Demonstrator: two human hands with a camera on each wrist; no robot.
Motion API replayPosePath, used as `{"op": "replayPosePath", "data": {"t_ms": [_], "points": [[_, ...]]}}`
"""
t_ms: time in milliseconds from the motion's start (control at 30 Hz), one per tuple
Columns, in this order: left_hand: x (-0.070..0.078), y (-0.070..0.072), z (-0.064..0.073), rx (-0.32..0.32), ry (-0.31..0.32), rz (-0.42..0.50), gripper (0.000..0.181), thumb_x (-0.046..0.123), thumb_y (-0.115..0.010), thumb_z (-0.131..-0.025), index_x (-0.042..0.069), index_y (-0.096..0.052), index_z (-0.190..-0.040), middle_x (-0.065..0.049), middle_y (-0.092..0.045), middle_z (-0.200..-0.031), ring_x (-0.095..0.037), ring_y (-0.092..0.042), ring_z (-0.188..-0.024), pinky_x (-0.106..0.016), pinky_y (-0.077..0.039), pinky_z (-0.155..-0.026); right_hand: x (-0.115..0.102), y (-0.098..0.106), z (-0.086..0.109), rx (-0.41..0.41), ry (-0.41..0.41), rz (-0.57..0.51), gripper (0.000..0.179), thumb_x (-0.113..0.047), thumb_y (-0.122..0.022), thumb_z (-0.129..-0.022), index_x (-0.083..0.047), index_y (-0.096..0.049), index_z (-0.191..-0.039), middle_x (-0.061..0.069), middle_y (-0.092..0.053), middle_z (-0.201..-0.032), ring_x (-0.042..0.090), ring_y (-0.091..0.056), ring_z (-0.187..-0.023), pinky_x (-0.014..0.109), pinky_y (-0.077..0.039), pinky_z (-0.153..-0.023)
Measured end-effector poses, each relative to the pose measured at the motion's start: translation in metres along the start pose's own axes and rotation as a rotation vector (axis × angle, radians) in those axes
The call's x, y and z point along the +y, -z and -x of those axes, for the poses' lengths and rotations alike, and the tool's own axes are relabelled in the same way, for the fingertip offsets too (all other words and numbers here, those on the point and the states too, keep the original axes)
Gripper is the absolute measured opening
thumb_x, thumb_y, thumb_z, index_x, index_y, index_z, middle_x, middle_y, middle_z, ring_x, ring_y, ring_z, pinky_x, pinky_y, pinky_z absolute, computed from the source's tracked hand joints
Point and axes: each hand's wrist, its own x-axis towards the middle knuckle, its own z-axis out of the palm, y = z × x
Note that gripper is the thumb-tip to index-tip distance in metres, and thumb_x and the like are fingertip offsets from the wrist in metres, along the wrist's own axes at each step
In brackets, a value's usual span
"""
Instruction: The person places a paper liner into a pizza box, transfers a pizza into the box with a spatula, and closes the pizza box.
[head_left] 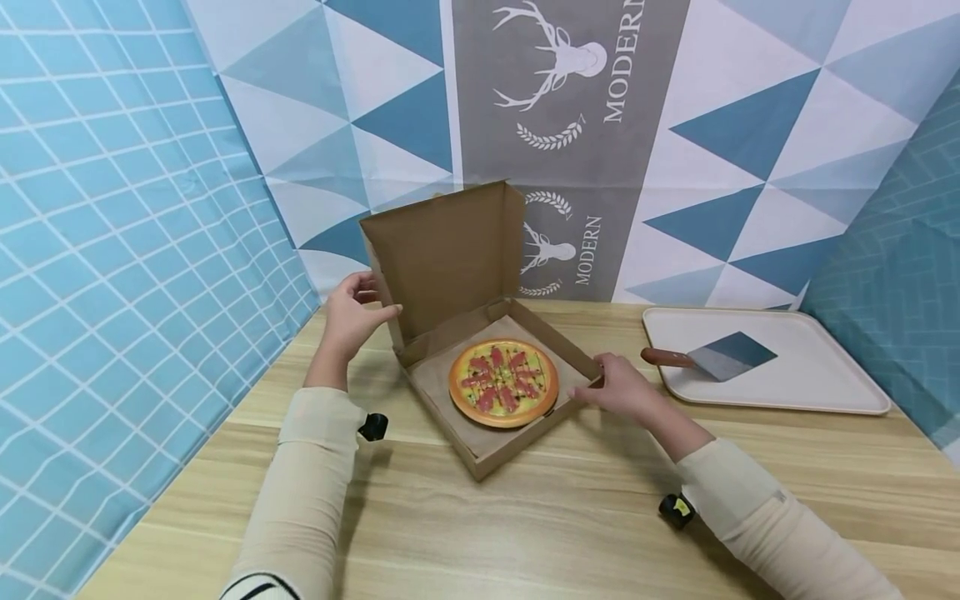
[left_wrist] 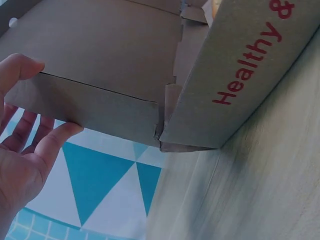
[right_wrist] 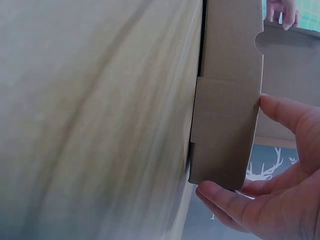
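An open cardboard pizza box (head_left: 442, 425) stands on the wooden table with its lid (head_left: 450, 258) raised at the back. Inside the base lies a round pizza (head_left: 502, 383) with red topping strips and an orange-brown crust. My left hand (head_left: 355, 312) holds the lid by its left side wall; in the left wrist view, thumb and fingers lie on either side of that flap (left_wrist: 90, 107). At the base's right corner, my right hand (head_left: 618, 386) grips the cardboard wall (right_wrist: 225, 125), the thumb on its upper edge and fingers around the corner.
On the right side of the table sits a cream tray (head_left: 817, 375). A pizza server (head_left: 723, 357) with a wooden handle rests on it, the handle jutting over the tray's left rim. Patterned sheets (head_left: 562, 150) line the back and sides of the table.
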Motion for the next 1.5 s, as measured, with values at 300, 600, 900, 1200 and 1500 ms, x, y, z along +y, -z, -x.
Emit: {"op": "replayPosePath", "data": {"t_ms": [300, 600, 900, 1200, 1500], "points": [[0.003, -0.011, -0.013, -0.048, 0.007, 0.031, 0.069, 0.011, -0.081, -0.078, 0.005, -0.048, -0.138, -0.014, -0.053, -0.130, -0.028, -0.052, -0.120, -0.040, -0.050, -0.090, 0.004, 0.003, 0.009, 0.018, 0.054, 0.075, 0.067, -0.031, -0.073, -0.088, 0.018, -0.046, -0.127, 0.028, -0.060, -0.111, 0.034, -0.060, -0.100, 0.049, -0.049, -0.085], [0.005, -0.024, -0.024, -0.068, 0.020, 0.095, 0.068, 0.003, -0.080, -0.077, 0.002, -0.048, -0.136, -0.015, -0.051, -0.130, -0.029, -0.051, -0.121, -0.038, -0.050, -0.090, -0.001, 0.004, 0.019, 0.027, 0.064, 0.065, 0.055, -0.028, -0.074, -0.088, 0.013, -0.053, -0.120, 0.015, -0.062, -0.095, 0.020, -0.058, -0.079, 0.038, -0.050, -0.069], [0.006, -0.031, -0.031, -0.117, 0.023, 0.097, 0.065, 0.004, -0.081, -0.077, 0.004, -0.049, -0.133, -0.014, -0.050, -0.129, -0.030, -0.050, -0.122, -0.043, -0.049, -0.092, 0.000, 0.001, 0.025, 0.036, 0.119, 0.075, 0.051, -0.019, -0.072, -0.089, 0.014, -0.053, -0.122, 0.019, -0.065, -0.100, 0.024, -0.064, -0.087, 0.042, -0.053, -0.074], [0.011, -0.033, -0.034, -0.181, -0.027, 0.090, 0.063, -0.003, -0.075, -0.081, 0.003, -0.048, -0.137, -0.016, -0.051, -0.129, -0.030, -0.053, -0.121, -0.040, -0.050, -0.092, 0.000, -0.003, 0.030, 0.044, 0.095, 0.104, 0.060, -0.021, -0.071, -0.090, 0.018, -0.046, -0.129, 0.027, -0.058, -0.111, 0.034, -0.061, -0.097, 0.046, -0.052, -0.080], [0.014, -0.035, -0.035, -0.180, -0.053, -0.016, 0.066, -0.005, -0.071, -0.084, 0.002, -0.041, -0.142, -0.018, -0.048, -0.135, -0.031, -0.050, -0.126, -0.045, -0.049, -0.095, -0.006, -0.003, 0.031, 0.021, 0.122, 0.074, 0.055, -0.017, -0.071, -0.089, 0.017, -0.048, -0.126, 0.023, -0.063, -0.105, 0.029, -0.064, -0.093, 0.043, -0.053, -0.077]]}}
